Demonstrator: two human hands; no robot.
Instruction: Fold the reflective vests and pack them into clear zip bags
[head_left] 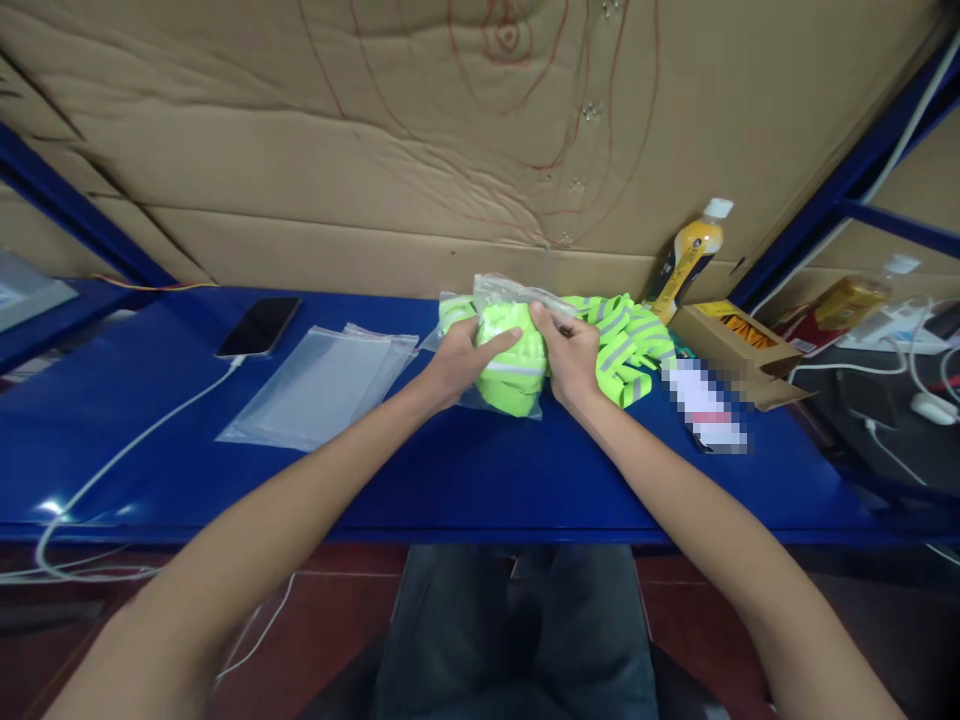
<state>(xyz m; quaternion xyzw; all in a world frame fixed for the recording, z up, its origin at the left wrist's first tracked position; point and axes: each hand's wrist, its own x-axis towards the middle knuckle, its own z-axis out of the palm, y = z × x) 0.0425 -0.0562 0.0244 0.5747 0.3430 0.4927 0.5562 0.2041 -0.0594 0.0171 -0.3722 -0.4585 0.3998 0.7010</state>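
Between my hands, just above the blue bench, is a clear plastic bag (487, 288) with a folded neon-yellow reflective strap bundle (512, 385) inside it. My left hand (459, 362) grips the bag's left side, its thumb laid across the front. At the upper right, my right hand (571, 352) pinches the bag near its top edge. Behind and to the right lies a loose heap of neon-yellow straps with grey reflective stripes (626, 340). Flat clear plastic bags (319, 385) are stacked to the left of my left hand.
A phone (259, 327) on a white cable lies at the left of the blue bench (480, 490). To the right are a yellow-labelled bottle (688, 258), an open cardboard box (739, 340) and a blurred-out item (703, 408). A cardboard wall (300, 160) rises behind.
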